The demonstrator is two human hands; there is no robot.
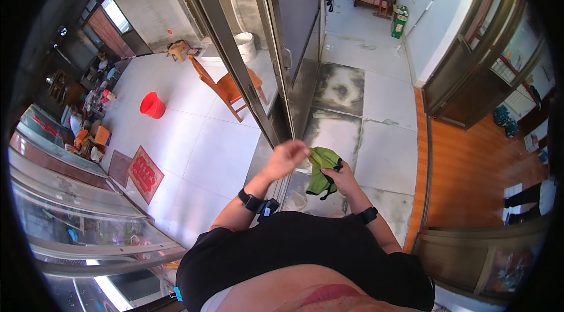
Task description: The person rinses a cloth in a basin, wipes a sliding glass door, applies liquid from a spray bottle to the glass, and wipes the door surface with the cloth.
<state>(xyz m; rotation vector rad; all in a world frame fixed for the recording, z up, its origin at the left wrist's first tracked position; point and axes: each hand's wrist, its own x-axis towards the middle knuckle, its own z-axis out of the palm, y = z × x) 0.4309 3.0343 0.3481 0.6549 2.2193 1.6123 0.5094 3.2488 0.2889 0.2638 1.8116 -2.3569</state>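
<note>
A green cloth item with black edging point(322, 166) hangs in front of my chest, above the pale, stained floor tiles. My right hand point(341, 176) grips its right side, thumb on top and fingers behind the fabric. My left hand point(288, 158) is at the item's upper left edge, fingers curled and slightly blurred; whether they pinch the cloth cannot be told. A black strip dangles from the item's lower end. Both wrists wear black bands.
A metal-framed sliding door point(282, 61) stands just ahead and left. Beyond it are a wooden chair point(227, 87), a red bucket point(152, 105) and a red doormat point(145, 174). On the right, a raised sill point(424, 157) borders an orange wood-look floor, with a person at the far right.
</note>
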